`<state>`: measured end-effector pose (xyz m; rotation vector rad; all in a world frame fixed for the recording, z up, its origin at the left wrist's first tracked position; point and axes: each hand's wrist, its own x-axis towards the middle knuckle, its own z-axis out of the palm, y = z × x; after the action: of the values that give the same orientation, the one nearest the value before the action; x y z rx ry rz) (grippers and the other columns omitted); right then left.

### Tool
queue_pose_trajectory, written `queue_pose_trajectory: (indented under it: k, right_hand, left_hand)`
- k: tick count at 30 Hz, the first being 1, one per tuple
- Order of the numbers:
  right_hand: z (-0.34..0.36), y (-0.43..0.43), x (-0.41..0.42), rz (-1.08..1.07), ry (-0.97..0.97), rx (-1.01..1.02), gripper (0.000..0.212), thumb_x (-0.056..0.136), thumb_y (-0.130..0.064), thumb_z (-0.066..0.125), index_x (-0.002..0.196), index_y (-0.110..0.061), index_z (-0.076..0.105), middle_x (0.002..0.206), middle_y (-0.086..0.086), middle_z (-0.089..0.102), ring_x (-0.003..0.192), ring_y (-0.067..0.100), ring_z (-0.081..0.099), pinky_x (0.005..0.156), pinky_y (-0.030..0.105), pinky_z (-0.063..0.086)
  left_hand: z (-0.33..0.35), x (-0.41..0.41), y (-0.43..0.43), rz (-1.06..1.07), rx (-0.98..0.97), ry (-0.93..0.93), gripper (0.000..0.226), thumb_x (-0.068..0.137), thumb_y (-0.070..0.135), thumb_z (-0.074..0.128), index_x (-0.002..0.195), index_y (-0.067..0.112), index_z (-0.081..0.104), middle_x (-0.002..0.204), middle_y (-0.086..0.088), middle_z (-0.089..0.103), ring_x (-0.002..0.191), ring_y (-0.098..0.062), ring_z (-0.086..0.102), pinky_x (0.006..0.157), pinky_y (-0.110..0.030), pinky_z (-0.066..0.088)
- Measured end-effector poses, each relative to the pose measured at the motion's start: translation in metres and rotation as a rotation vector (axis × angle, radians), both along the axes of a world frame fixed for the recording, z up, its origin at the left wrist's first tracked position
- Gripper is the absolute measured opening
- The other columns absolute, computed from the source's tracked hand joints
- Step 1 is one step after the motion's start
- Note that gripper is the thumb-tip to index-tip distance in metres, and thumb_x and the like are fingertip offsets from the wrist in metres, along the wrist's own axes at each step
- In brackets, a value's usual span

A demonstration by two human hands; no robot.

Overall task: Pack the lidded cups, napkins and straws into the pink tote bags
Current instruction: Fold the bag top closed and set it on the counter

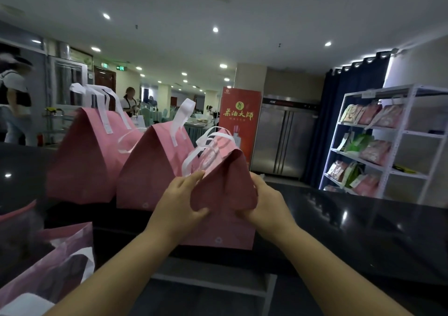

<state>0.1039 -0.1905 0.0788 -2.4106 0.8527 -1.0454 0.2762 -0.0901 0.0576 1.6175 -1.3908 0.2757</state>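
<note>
Three pink tote bags with white handles stand in a row on the black counter [363,218]. The nearest bag [225,226] is at the centre, its top folded to a peak. My left hand [179,201] grips its left side, thumb on the front. My right hand [264,201] grips its right side. The middle bag [148,170] and the far bag [84,160] stand to the left, tops pinched together. No cups, napkins or straws are visible.
An open pink bag [48,267] lies at the lower left, below the counter. A white shelf rack [388,141] with packaged goods stands at the right. A red banner [238,119] and a steel fridge [283,141] are behind. People stand far left.
</note>
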Motion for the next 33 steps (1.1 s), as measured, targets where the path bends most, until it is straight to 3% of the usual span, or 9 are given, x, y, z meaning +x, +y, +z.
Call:
queue_pose_trajectory:
  k: [5,8,12,19,23,28,33]
  right_hand:
    - [-0.012,-0.010,0.026,-0.179,-0.015,-0.108,0.041,0.078,-0.040,0.064,0.114,-0.038,0.044,0.102,-0.002,0.061,0.090,0.026,0.059,0.072,0.037,0.048]
    - [-0.018,-0.020,0.042,-0.239,0.001,-0.140,0.041,0.081,-0.034,0.062,0.118,-0.031,0.044,0.105,0.000,0.057,0.092,0.029,0.059,0.069,0.036,0.044]
    - [-0.018,-0.032,0.056,-0.280,0.021,-0.143,0.044,0.082,-0.030,0.060,0.123,-0.028,0.042,0.108,0.001,0.055,0.095,0.029,0.057,0.073,0.039,0.047]
    - [-0.012,-0.049,0.079,-0.288,0.065,-0.095,0.038,0.083,-0.022,0.060,0.116,-0.021,0.041,0.109,0.005,0.054,0.095,0.033,0.057,0.068,0.036,0.041]
    - [-0.004,-0.055,0.082,-0.284,0.105,-0.024,0.036,0.080,-0.022,0.061,0.111,-0.020,0.041,0.108,0.008,0.055,0.095,0.034,0.057,0.070,0.038,0.045]
    - [0.007,-0.043,0.065,-0.286,0.166,-0.038,0.038,0.080,-0.023,0.060,0.115,-0.019,0.047,0.111,0.003,0.056,0.095,0.027,0.057,0.076,0.040,0.050]
    - [0.022,-0.011,0.031,-0.242,0.054,-0.151,0.033,0.084,-0.031,0.065,0.113,-0.018,0.055,0.111,-0.001,0.059,0.099,0.017,0.057,0.082,0.037,0.051]
  left_hand:
    - [-0.001,0.002,-0.016,0.055,0.002,0.019,0.075,0.063,0.016,0.075,0.130,0.022,0.043,0.114,-0.006,0.049,0.102,-0.026,0.053,0.084,-0.031,0.044]
    - [-0.003,0.008,-0.027,0.084,0.039,0.019,0.077,0.064,0.018,0.074,0.133,0.023,0.039,0.113,-0.007,0.046,0.102,-0.030,0.051,0.087,-0.041,0.047]
    - [-0.004,0.017,-0.040,0.113,0.116,0.041,0.081,0.067,0.023,0.072,0.138,0.030,0.032,0.109,-0.007,0.042,0.102,-0.032,0.049,0.088,-0.041,0.046]
    - [0.002,0.026,-0.064,0.227,0.175,-0.064,0.081,0.072,0.016,0.067,0.140,0.013,0.023,0.105,-0.015,0.057,0.099,-0.034,0.050,0.076,-0.044,0.044]
    - [0.006,0.029,-0.071,0.266,0.235,-0.092,0.082,0.074,0.018,0.065,0.140,0.010,0.017,0.107,-0.014,0.055,0.101,-0.033,0.050,0.078,-0.044,0.044]
    - [0.016,0.028,-0.058,0.269,0.221,-0.093,0.066,0.076,0.018,0.066,0.132,0.009,0.032,0.113,-0.017,0.052,0.103,-0.037,0.052,0.081,-0.045,0.043]
    - [0.031,0.011,-0.014,0.256,0.159,-0.142,0.046,0.077,0.030,0.069,0.114,0.011,0.050,0.108,-0.011,0.057,0.100,-0.033,0.054,0.080,-0.042,0.047]
